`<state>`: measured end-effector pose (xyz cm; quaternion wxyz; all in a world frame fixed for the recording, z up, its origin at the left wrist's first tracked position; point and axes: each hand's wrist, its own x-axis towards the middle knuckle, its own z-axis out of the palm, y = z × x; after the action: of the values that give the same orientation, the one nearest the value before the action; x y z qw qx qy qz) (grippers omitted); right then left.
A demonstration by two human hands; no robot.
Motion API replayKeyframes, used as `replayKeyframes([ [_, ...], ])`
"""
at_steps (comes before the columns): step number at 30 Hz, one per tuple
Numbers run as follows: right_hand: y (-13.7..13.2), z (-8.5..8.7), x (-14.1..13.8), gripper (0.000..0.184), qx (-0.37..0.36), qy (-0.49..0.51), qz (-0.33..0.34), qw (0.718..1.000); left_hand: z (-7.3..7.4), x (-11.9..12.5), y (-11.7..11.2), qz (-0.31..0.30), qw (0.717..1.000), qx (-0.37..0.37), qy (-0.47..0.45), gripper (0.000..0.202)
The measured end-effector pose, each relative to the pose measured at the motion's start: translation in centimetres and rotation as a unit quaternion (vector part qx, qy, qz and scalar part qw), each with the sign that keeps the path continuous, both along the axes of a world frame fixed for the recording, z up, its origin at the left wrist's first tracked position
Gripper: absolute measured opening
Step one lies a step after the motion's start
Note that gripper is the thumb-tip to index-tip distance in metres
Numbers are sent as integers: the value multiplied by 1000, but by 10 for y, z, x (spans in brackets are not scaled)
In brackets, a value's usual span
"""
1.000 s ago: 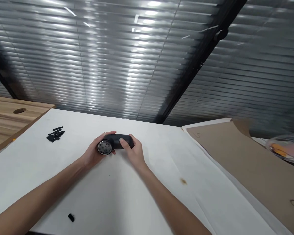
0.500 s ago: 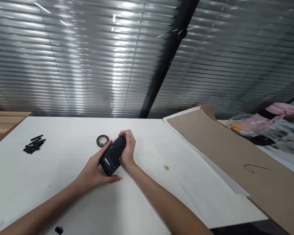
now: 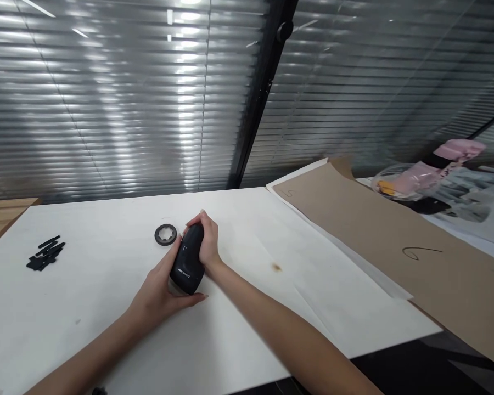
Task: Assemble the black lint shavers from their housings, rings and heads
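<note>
Slatted blinds (image 3: 107, 99) fill the far wall behind a tabletop covered in white paper (image 3: 78, 329). A long sheet of brown cardboard (image 3: 374, 230) lies across the tabletop's far corner at about two o'clock, with a clear plastic bag (image 3: 395, 184) and a pink item (image 3: 459, 149) beyond it. Two bare arms reach in from six o'clock. The left hand (image 3: 156, 296) cups the underside of a black handheld device (image 3: 188, 258), probably a lint shaver, while the right hand (image 3: 208, 241) wraps over its top. The fingers (image 3: 201, 219) of both hands are closed around it, holding it tilted near the tabletop's middle. At ten o'clock from it, a black ring (image 3: 165, 235) lies flat, separate from the device. A small pile of black strips (image 3: 45, 255) lies at nine o'clock, also unattached.
</note>
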<state>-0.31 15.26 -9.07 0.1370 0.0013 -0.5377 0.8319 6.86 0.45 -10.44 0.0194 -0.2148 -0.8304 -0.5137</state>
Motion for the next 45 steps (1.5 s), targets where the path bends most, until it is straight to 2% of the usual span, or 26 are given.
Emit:
replayKeyframes([
  [5, 0, 3, -3, 42, 33, -32, -7, 999, -5, -2, -2, 0, 999, -12, 45, 112],
  [10, 1, 5, -8, 52, 11, -71, -28, 997, -4, -1, -4, 10, 997, -3, 72, 105],
  [17, 5, 4, -12, 56, -21, -82, -9, 996, 7, -1, -3, 5, 1000, 16, 17, 99],
  [20, 8, 6, -14, 57, -28, -67, -44, 996, 12, -5, -4, 16, 995, 85, -58, 90],
  [24, 19, 3, -23, 62, -37, -60, -116, 991, 15, -12, -10, 43, 968, 193, -156, 83],
  [26, 26, 0, -29, 64, -67, -63, -117, 989, 16, -15, -11, 54, 949, 240, -195, 74],
  [30, 34, -5, -36, 67, -132, -51, -76, 987, 17, -17, -11, 58, 906, 335, -251, 46],
  [32, 36, -4, -39, 68, -172, -40, -74, 982, 17, -17, -11, 60, 901, 336, -266, 43],
  [35, 41, -1, -43, 68, -250, -45, -80, 964, 17, -15, -12, 48, 908, 308, -279, 48],
  [37, 47, -1, -46, 67, -282, -47, -59, 957, 16, -14, -13, 33, 916, 287, -279, 53],
  [41, 53, -4, -48, 56, -291, -37, -15, 956, 11, -15, -14, 28, 921, 267, -283, 63],
  [45, 52, -5, -48, 49, -299, -44, -17, 953, 10, -18, -15, 44, 915, 282, -284, 60],
])
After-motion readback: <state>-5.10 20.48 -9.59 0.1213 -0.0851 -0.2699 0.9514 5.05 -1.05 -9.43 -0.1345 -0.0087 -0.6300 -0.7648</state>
